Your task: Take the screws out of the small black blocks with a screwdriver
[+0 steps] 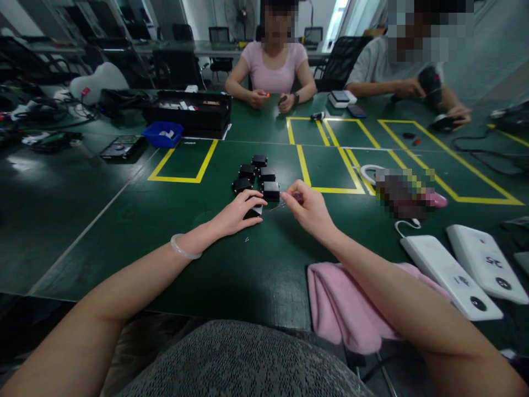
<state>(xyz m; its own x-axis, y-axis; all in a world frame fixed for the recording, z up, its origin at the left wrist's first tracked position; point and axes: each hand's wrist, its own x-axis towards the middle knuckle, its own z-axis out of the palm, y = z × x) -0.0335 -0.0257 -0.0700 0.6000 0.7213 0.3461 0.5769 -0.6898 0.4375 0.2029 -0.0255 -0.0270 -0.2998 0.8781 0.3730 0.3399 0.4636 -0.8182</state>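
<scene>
My left hand (242, 212) rests on the table with its fingers curled round a small black box (253, 212), which they partly cover. My right hand (308, 208) pinches a screwdriver (298, 196) by its dark handle. The thin metal shaft slants down to the left, its tip close to the box in my left hand. Just beyond my fingers, several similar black boxes (271, 190) stand in two rough rows. A few tiny screws (247, 239) lie on the table in front of my left hand.
A pink cloth (343, 303) lies under my right forearm, beside white power banks (450, 275). At the back left are a blue tray (162, 134) and a black bin (202, 113). Across the green table (198, 264), one person (275, 66) holds small parts; another (372, 77) holds a power drill.
</scene>
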